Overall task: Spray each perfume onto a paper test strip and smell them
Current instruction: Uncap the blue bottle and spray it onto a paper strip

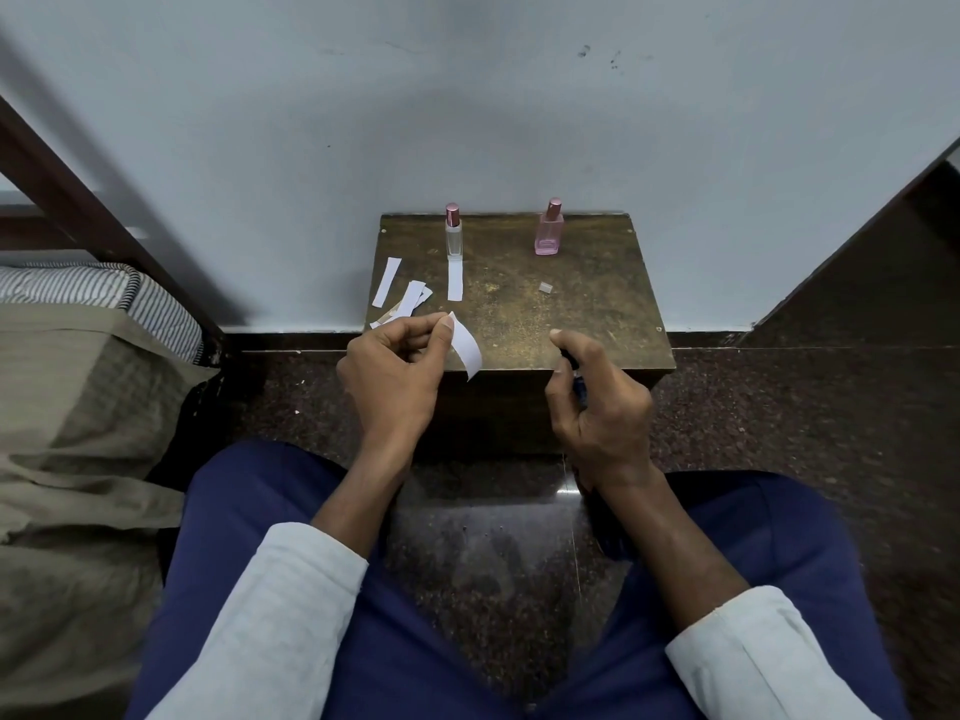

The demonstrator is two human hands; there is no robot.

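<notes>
My left hand (395, 371) pinches a white paper strip (466, 348) that curves down over the front edge of the small brown table (582, 304). My right hand (597, 402) grips a dark perfume bottle (577, 374), mostly hidden in the fist, with the forefinger on its top. A clear bottle (453, 231) with a pink cap and a pink bottle (549, 228) stand at the back of the table. One strip (455, 279) lies in front of the clear bottle. Several loose strips (402, 293) lie at the table's left.
A small clear cap (544, 287) lies mid-table. The table stands against a pale wall. A bed with a striped pillow (104, 298) is at my left, and a dark speckled floor (810, 407) surrounds the table. My knees in blue trousers flank the near floor.
</notes>
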